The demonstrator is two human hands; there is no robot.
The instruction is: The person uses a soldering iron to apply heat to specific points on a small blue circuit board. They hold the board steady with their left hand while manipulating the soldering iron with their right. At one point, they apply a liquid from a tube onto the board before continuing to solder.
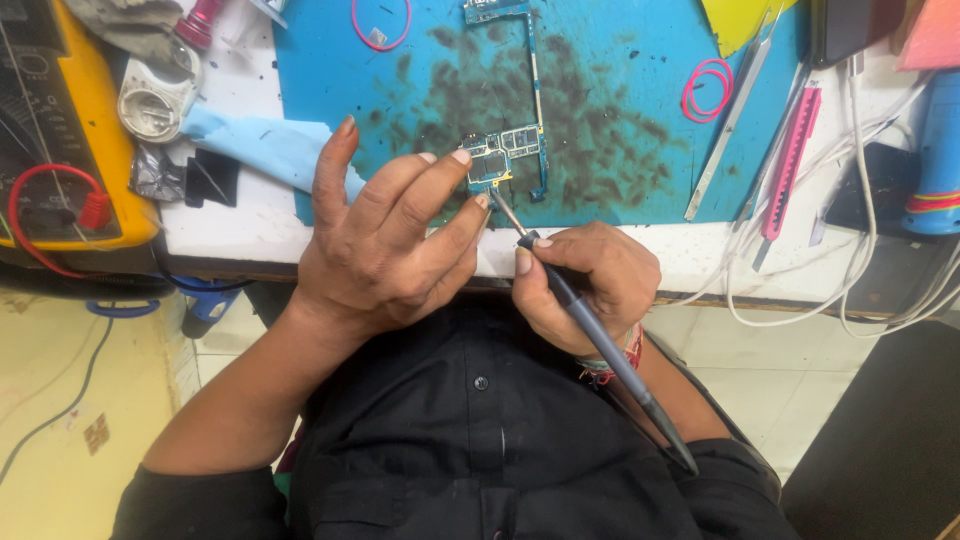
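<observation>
Left hand (385, 240) grip open, fingertips pinning blue circuit board (505, 150) on stained blue mat (620, 120), right hand (585, 285) grip closed on grey soldering iron (600, 345), tip at board edge, yellow meter (60, 130) at worktop's left end.

The circuit board (505, 155) lies on the mat (620, 110), tweezers (730, 120) to its right.

mat (610, 60) blue, dark smudges | circuit board (505, 152) blue | shirt (480, 440) black | meter (60, 130) yellow
</observation>
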